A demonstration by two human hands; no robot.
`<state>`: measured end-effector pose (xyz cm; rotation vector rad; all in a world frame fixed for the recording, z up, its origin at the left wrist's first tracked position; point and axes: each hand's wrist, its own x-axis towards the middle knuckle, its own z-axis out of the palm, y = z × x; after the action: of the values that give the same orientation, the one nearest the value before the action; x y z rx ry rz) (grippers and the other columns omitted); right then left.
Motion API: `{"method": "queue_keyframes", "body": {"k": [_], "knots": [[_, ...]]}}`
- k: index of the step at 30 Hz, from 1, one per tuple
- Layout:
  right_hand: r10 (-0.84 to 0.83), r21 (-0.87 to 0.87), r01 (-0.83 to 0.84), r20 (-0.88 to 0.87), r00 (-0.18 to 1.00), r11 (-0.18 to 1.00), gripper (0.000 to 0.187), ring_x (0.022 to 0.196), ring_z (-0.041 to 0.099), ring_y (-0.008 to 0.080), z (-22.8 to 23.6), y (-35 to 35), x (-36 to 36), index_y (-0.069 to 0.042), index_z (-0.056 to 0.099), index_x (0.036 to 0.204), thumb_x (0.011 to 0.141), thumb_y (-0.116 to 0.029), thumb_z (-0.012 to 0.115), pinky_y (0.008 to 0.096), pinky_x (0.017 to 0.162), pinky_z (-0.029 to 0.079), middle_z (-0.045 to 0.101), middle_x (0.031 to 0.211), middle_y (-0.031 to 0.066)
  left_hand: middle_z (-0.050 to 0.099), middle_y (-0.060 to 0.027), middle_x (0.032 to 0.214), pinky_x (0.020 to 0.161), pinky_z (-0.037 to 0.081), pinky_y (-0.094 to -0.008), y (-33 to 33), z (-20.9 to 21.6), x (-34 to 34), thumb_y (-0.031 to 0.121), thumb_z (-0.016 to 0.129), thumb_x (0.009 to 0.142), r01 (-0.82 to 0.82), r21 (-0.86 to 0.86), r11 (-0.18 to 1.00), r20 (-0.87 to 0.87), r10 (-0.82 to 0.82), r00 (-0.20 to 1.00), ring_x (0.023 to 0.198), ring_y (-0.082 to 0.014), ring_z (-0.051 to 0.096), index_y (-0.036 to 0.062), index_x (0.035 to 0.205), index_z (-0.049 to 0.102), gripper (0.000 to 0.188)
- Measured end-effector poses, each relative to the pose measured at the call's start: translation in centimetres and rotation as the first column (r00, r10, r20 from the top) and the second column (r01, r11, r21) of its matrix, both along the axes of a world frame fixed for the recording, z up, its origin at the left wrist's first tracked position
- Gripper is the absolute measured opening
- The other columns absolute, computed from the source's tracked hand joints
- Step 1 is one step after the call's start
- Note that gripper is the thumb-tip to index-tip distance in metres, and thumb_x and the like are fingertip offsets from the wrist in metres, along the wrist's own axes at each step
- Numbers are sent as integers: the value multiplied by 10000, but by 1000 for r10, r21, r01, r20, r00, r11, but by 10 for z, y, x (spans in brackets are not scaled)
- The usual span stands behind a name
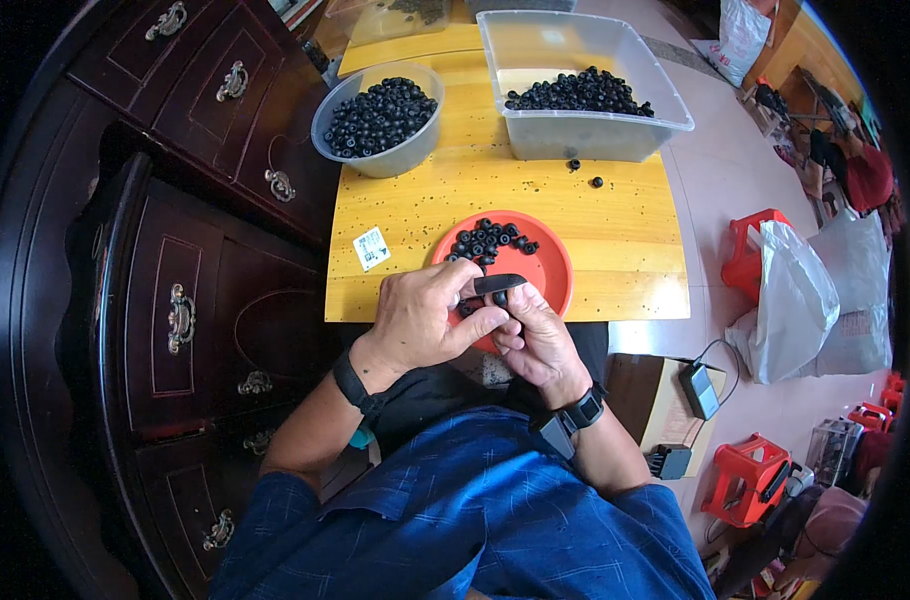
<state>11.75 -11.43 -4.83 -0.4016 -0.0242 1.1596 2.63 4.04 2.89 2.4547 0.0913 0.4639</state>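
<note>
Over the near edge of a red round plate [561, 262], my two hands meet. My left hand [420, 312] is closed round a knife, whose dark blade [499, 283] points right; its handle is hidden in the fist. Between the fingers of my right hand [543, 338] is a small round black piece [501, 298], pinched right under the blade. Whether the edge touches it, I cannot tell. Several like black pieces [485, 238], some showing a hole, lie on the plate beyond my hands.
Behind the plate, a round clear tub [427, 135] and a rectangular clear bin [595, 140] hold many black pieces. Two loose pieces [597, 182] and dark crumbs dot the yellow table [625, 240]. Dark drawers [145, 330] stand left; red stools [745, 480] and plastic bags [795, 300] right.
</note>
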Motion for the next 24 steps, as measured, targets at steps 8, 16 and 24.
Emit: {"method": "queue_keyframes", "body": {"k": [8,16,24], "knots": [[24,24,-25,29,999,999,232,601,504,5,4,0,0,-31,616,1094,991,-238,626,133,471,411,631,871,-1,670,-74,747,544,499,-347,-3,-2,3,390,760,844,1,69,998,13,-2,1000,617,-240,662,84,961,641,349],[24,18,-24,-8,1000,1000,197,598,494,2,3,0,-1,-47,615,1072,995,-228,620,137,472,409,627,864,-3,633,-80,702,528,479,-371,-1,-8,3,401,725,871,-1,114,993,23,-1,1000,596,-271,644,82,847,600,343],[45,13,-45,2,999,999,178,605,487,2,3,0,2,-54,617,1047,995,-224,621,139,474,403,609,843,-13,621,-85,678,521,473,-373,-3,-5,6,414,723,869,-8,65,998,54,5,999,589,-275,643,78,830,595,362]]}}
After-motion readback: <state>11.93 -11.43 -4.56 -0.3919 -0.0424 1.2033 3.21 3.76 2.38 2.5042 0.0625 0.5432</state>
